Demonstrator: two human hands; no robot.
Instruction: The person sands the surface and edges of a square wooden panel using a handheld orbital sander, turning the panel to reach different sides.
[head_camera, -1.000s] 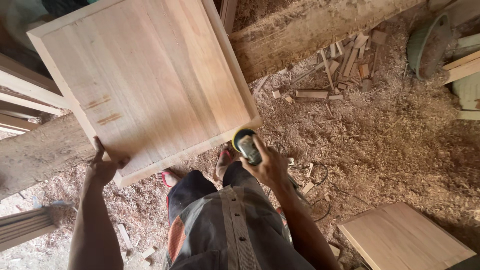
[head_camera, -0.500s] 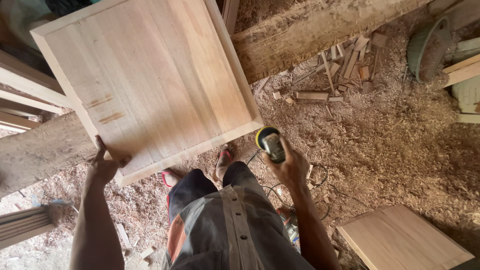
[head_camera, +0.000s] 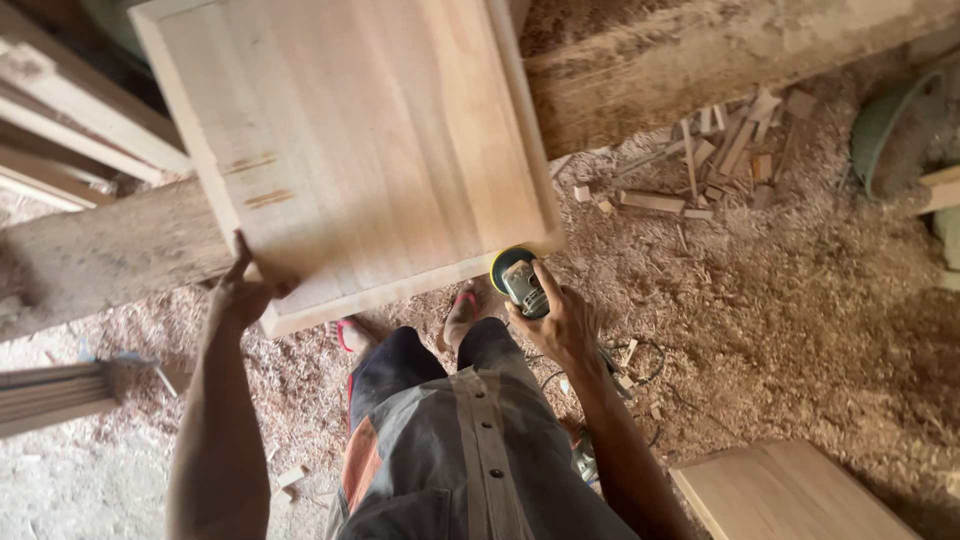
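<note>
A large pale wooden panel lies tilted across a rough timber beam. My left hand grips the panel's near left corner. My right hand holds a small power sander with a yellow-green pad, just under the panel's near right corner. The sander's cord trails over the sawdust beside my leg. My feet in red sandals stand below the panel's near edge.
Sawdust and shavings cover the floor. Wood offcuts lie scattered at upper right beside another heavy beam. A second wooden panel lies at lower right. Stacked boards sit at left, a green round object at far right.
My right hand swung the sander out to the right, then brought it back up to the panel's near right corner. My left hand kept its hold on the panel.
</note>
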